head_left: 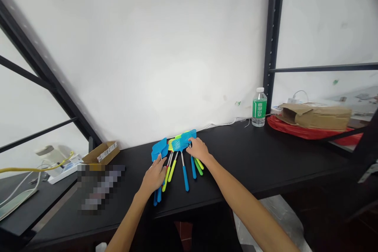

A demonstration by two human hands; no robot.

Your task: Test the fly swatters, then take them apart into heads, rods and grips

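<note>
Several fly swatters lie fanned out on the black tabletop, their mesh heads toward the wall and their handles toward me. My left hand (154,175) is closed on the thin shaft of a blue fly swatter (160,149) at the left of the fan. Its palm hides parts of the handles below. My right hand (198,149) has its fingers curled at the shaft of another blue fly swatter (188,136) on the right. Between my hands are a yellow handle (173,171) and a blue handle (185,179). A green handle (198,167) lies below my right hand.
A water bottle (259,108) stands by the wall at the right. Beyond it, a torn cardboard box (315,116) rests on red plastic (292,129). At the left are an open small carton (102,153) and a white power strip (65,168). Black metal posts (270,39) frame the table.
</note>
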